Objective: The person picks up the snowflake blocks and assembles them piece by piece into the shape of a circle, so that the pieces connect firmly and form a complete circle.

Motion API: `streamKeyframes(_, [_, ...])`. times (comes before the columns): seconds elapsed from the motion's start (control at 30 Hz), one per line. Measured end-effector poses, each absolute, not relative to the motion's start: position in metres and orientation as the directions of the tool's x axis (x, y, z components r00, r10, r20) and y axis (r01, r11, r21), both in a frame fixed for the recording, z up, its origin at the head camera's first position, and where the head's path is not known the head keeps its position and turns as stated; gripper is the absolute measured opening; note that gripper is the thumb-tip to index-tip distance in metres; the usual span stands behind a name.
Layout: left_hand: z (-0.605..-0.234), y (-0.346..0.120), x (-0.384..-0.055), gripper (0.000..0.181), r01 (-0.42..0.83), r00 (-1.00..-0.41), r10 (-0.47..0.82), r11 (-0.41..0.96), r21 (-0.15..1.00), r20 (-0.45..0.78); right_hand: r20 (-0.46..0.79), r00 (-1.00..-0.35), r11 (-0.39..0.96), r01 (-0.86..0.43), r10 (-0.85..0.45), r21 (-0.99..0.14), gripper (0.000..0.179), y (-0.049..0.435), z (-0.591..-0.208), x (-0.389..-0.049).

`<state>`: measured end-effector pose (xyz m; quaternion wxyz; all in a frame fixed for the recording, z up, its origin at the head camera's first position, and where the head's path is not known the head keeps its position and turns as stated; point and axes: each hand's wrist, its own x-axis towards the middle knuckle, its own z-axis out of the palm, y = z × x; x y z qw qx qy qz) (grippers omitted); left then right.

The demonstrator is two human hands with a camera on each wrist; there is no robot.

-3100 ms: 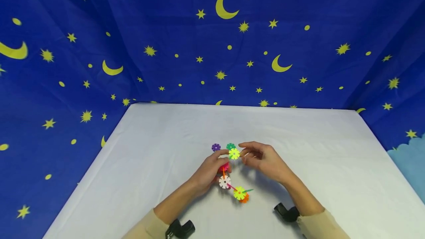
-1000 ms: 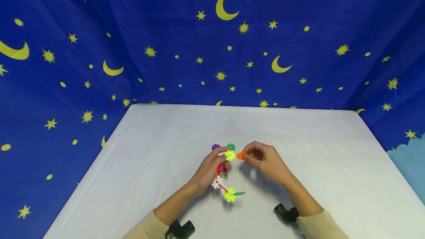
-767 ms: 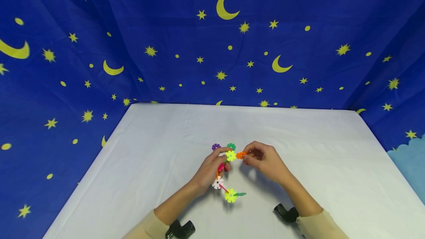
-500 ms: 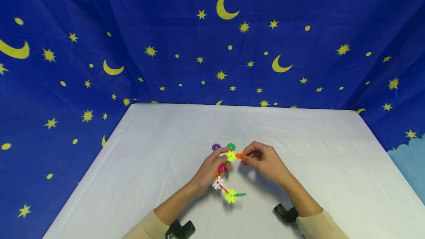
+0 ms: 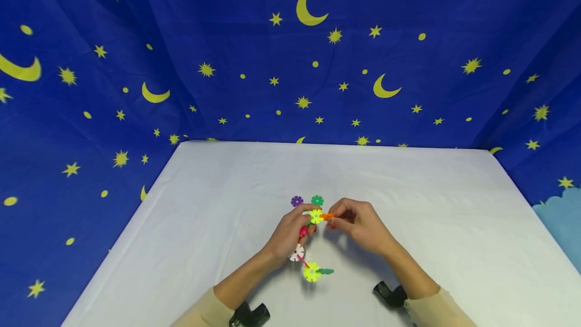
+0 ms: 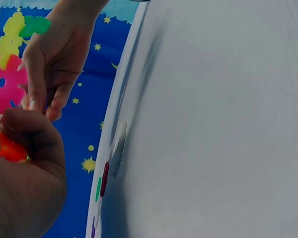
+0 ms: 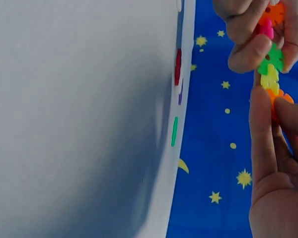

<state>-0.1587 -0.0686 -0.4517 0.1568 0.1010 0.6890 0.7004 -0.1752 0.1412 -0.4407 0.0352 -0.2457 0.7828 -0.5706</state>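
Observation:
My left hand [image 5: 285, 233] grips a chain of notched plastic discs, the colourful interlocking kind. In the chain show a pink disc [image 6: 9, 82], a white disc [image 5: 297, 253] and a lower yellow disc [image 5: 311, 272] with a green disc [image 5: 325, 271] jutting sideways from it. At the upper end, by the left fingertips, stands another yellow disc [image 5: 315, 216]. My right hand [image 5: 365, 223] pinches an orange disc [image 5: 326, 216] between thumb and forefinger, its edge right at that yellow disc. The right wrist view shows a green disc [image 7: 271, 59] between the left fingers and the upper yellow disc.
On the white table [image 5: 227, 180], just beyond the hands, lie a purple disc [image 5: 297, 201] and a loose green disc [image 5: 317, 200]. A red disc [image 7: 178, 67] lies near them. Black wrist devices [image 5: 389, 294] stick out by both sleeves. A starry blue curtain [image 5: 254, 39] borders the table.
The right hand, first beside the upper yellow disc, now holds an orange disc and has brought it leftward against it. The orange disc near the lower yellow one no longer shows there.

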Motion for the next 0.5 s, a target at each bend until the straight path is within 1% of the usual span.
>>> streamKeyframes(0.13, [-0.448,-0.071,-0.158,0.031,-0.038,-0.935,0.351,0.043,0.998,-0.051,0.246,-0.891,0.210,-0.343,-0.381,-0.916,0.007,0.135,-0.440,-0.173])
streamKeyframes(0.23, [-0.446,-0.074,-0.159,0.028,0.013,-0.951,0.307,0.130,0.991,-0.028,0.198,-0.913,0.230,-0.292,-0.358,-0.929,0.006,0.132,-0.440,-0.174])
streamKeyframes(0.37, [-0.448,-0.080,-0.162,0.031,0.032,-0.975,0.221,0.201,0.979,-0.014,0.094,-0.920,0.328,-0.230,-0.381,-0.916,0.016,0.127,-0.441,-0.177])
streamKeyframes(0.5, [-0.446,-0.083,-0.165,0.031,0.021,-0.982,0.191,0.155,0.988,-0.010,0.052,-0.898,0.435,-0.261,-0.437,-0.862,0.024,0.128,-0.444,-0.183])
